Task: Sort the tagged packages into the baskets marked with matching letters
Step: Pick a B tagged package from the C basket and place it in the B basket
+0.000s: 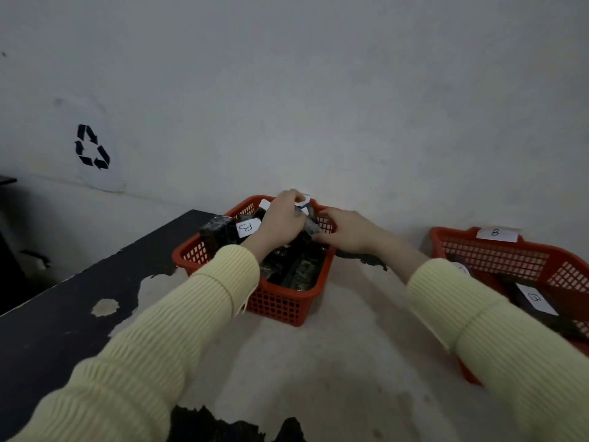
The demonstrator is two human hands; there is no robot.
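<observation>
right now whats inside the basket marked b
One dark package with a white B tag lies in the basket; the right sleeve covers its near part.

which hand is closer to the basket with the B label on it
Right. The right hand is at the middle basket's right rim, nearer the B basket; the left hand is farther left.

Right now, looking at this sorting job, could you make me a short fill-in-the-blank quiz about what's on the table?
1. Both hands, left hand and right hand, reach into the ____ basket.
2. The right basket carries a paper label with the letter ____.
3. Both baskets are ____ in colour.
4. The sleeves are pale ____.

Missing words: left; B; red; yellow
</observation>
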